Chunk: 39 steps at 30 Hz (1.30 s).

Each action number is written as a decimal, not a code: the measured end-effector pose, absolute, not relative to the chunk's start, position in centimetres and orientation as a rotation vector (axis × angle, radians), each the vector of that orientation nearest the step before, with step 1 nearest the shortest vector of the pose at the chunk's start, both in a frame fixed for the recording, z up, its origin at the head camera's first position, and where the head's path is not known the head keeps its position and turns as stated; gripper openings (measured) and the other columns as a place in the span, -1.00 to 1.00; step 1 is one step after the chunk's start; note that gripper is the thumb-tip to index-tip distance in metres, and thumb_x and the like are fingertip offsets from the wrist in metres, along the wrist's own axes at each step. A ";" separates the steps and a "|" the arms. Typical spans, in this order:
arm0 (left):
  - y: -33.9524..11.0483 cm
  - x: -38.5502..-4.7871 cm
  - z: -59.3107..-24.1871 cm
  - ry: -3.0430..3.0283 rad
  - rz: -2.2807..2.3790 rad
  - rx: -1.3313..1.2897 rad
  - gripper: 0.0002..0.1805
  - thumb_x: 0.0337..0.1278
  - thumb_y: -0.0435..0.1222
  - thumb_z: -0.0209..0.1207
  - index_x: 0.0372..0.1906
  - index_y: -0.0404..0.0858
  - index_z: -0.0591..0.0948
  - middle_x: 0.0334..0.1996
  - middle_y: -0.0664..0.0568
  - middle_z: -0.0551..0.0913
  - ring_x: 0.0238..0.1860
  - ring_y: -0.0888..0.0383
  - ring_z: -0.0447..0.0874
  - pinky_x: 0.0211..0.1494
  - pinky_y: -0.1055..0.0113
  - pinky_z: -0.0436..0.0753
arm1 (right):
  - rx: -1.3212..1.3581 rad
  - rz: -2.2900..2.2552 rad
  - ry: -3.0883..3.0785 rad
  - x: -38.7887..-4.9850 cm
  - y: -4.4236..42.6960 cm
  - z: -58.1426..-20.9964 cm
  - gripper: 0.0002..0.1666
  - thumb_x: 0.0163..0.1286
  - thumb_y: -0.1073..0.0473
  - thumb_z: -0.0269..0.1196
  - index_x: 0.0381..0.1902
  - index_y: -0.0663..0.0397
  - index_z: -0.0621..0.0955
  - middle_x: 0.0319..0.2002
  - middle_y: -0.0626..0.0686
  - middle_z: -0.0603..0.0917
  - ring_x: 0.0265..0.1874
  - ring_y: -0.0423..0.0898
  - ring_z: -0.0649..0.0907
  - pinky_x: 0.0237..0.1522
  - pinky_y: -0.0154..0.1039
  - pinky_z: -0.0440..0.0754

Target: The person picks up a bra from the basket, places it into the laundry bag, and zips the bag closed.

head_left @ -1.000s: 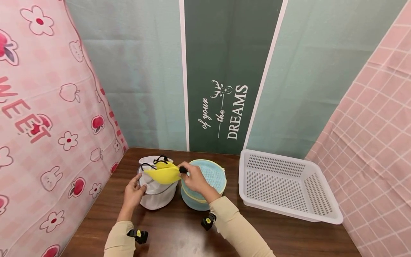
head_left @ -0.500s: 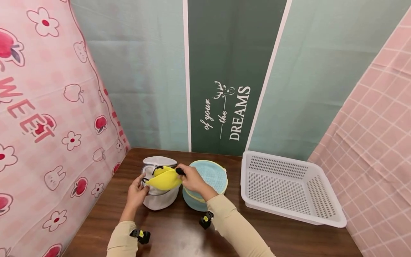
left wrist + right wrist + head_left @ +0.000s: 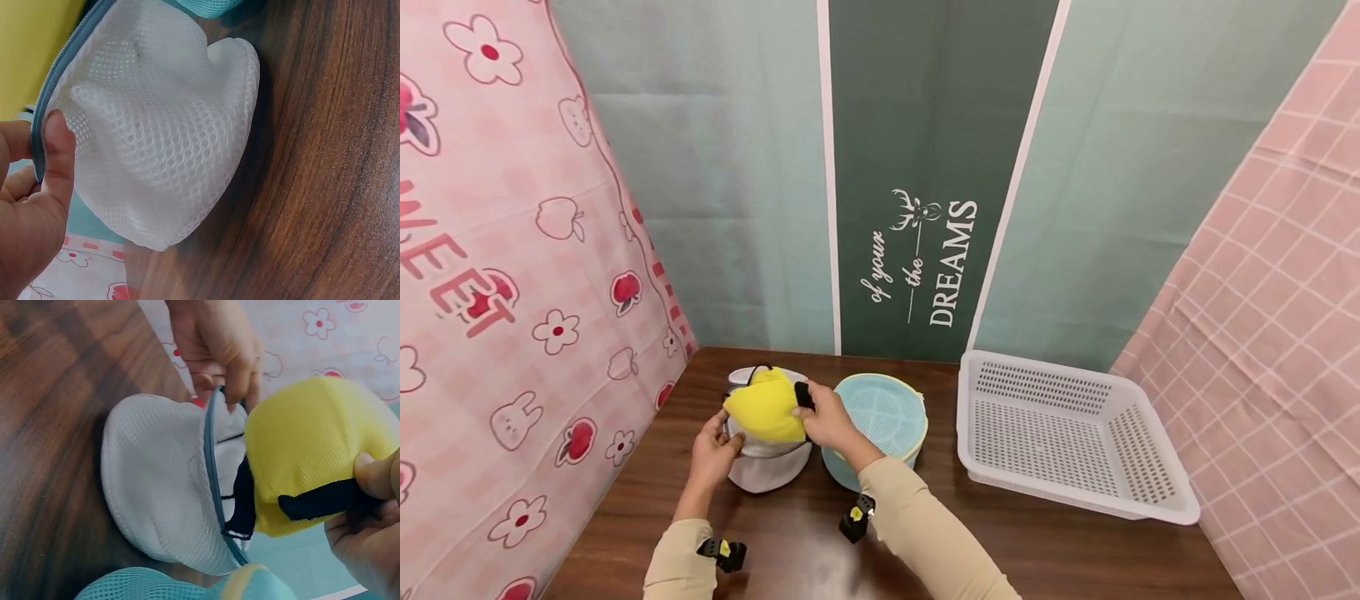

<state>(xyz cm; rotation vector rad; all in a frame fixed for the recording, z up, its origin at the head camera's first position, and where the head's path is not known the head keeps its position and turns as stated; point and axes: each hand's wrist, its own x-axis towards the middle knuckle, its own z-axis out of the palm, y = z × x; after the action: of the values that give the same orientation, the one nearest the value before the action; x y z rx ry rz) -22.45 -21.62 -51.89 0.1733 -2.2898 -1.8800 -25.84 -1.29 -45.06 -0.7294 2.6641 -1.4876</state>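
A white mesh bag (image 3: 767, 472) with a grey zipper edge stands on the table at the left. My left hand (image 3: 713, 454) pinches its zipper rim between thumb and fingers, as the left wrist view (image 3: 37, 194) also shows. Above the bag's opening is a yellow cloth item (image 3: 765, 408) with black trim and cords. My right hand (image 3: 831, 419) grips it by a black strip at its right end. In the right wrist view, the yellow item (image 3: 312, 437) is beside the zipper, with black straps reaching into the bag (image 3: 156, 475).
A light blue mesh bag (image 3: 883, 412) with yellow trim stands just right of the white one, under my right forearm. Farther right is a white perforated plastic basket (image 3: 1045, 490). Patterned cloths hang behind and on both sides of the wooden table (image 3: 797, 542).
The yellow item has moved a little left and turned over the white bag's opening, my right hand moving left with it. My left hand still pinches the rim.
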 end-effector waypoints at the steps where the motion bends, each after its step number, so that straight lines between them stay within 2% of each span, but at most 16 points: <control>1: -21.7 -22.4 -51.9 -2.285 -1.894 0.174 -0.36 0.12 -0.63 -0.01 0.33 -0.56 0.11 0.08 -0.48 0.36 -0.34 0.37 0.48 -0.36 0.48 0.55 | -0.728 -1.456 2.680 -25.8 -1.4 -45.2 -0.66 0.27 0.37 0.18 0.02 0.32 0.52 -0.07 0.17 0.61 -0.05 -0.06 0.55 -0.05 -0.24 0.48; 8: -21.8 -22.4 -51.8 -2.244 -1.900 0.148 -0.35 0.07 -0.65 -0.02 0.33 -0.55 0.13 0.03 -0.53 0.38 -0.35 0.44 0.47 -0.39 0.47 0.55 | -0.813 -1.205 2.776 -25.8 -2.5 -45.5 -0.62 0.28 0.31 0.19 0.06 0.29 0.53 -0.04 0.16 0.60 0.01 -0.03 0.54 0.00 -0.25 0.47; 14: -21.7 -22.3 -51.9 -2.256 -1.886 0.172 -0.34 0.04 -0.68 -0.03 0.33 -0.53 0.16 0.01 -0.50 0.41 -0.33 0.43 0.46 -0.38 0.46 0.55 | -0.779 -1.066 2.837 -25.9 -3.4 -45.9 -0.68 0.28 0.26 0.21 0.00 0.20 0.57 -0.07 0.11 0.63 -0.03 -0.05 0.57 -0.05 -0.27 0.49; 20: -21.8 -22.1 -51.6 -2.226 -1.896 0.142 -0.35 0.04 -0.67 -0.03 0.32 -0.56 0.15 0.05 -0.52 0.37 -0.33 0.44 0.47 -0.39 0.48 0.56 | -0.778 -1.022 2.891 -25.9 -3.5 -46.3 -0.75 0.20 0.29 0.24 -0.12 0.16 0.62 -0.20 0.07 0.67 -0.18 -0.06 0.62 -0.17 -0.31 0.52; 25: -21.8 -22.1 -51.5 -2.226 -1.907 0.115 -0.37 0.07 -0.68 -0.03 0.32 -0.54 0.16 -0.05 -0.49 0.40 -0.43 0.39 0.47 -0.41 0.49 0.56 | -0.873 -0.994 2.890 -25.8 -3.5 -46.8 -0.76 0.13 0.29 0.30 -0.19 0.16 0.65 -0.27 0.03 0.68 -0.28 -0.12 0.62 -0.25 -0.37 0.51; 28: -21.7 -22.2 -51.4 -2.239 -1.907 0.091 -0.36 0.07 -0.67 -0.03 0.32 -0.52 0.17 0.00 -0.44 0.37 -0.47 0.38 0.46 -0.42 0.48 0.56 | -0.930 -0.987 2.904 -25.9 -3.6 -47.0 -0.78 0.11 0.25 0.34 -0.23 0.13 0.67 -0.33 -0.01 0.68 -0.36 -0.17 0.61 -0.30 -0.41 0.50; 32: -21.4 -22.0 -51.2 -2.245 -1.877 0.028 -0.38 0.06 -0.68 -0.03 0.31 -0.55 0.18 0.15 -0.39 0.26 -0.48 0.37 0.45 -0.43 0.49 0.55 | -0.937 -1.014 2.892 -26.2 -3.7 -46.9 -0.87 0.10 0.22 0.37 -0.35 0.08 0.67 -0.50 -0.10 0.61 -0.52 -0.24 0.52 -0.43 -0.45 0.43; 35: -21.1 -21.9 -51.2 -2.242 -1.857 -0.016 -0.39 0.04 -0.69 -0.02 0.28 -0.57 0.21 0.14 -0.38 0.25 -0.51 0.36 0.43 -0.45 0.50 0.53 | -0.907 -1.049 2.860 -26.3 -3.7 -47.0 -0.91 0.09 0.23 0.37 -0.45 0.07 0.63 -0.58 -0.13 0.54 -0.58 -0.26 0.44 -0.51 -0.45 0.38; 39: -20.6 -21.7 -51.1 -2.211 -1.878 -0.058 -0.40 0.04 -0.70 -0.02 0.27 -0.57 0.23 0.14 -0.37 0.26 -0.49 0.35 0.45 -0.45 0.50 0.53 | -0.848 -1.095 2.839 -26.7 -3.7 -47.3 -0.91 0.09 0.23 0.38 -0.46 0.06 0.64 -0.62 -0.16 0.51 -0.60 -0.29 0.43 -0.54 -0.46 0.37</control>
<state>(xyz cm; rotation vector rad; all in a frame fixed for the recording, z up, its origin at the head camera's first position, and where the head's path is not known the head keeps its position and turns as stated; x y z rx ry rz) -21.73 -20.59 -51.07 -0.0582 -2.2114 -1.8784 -26.75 -3.72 -47.31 -0.8483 2.8388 -1.0948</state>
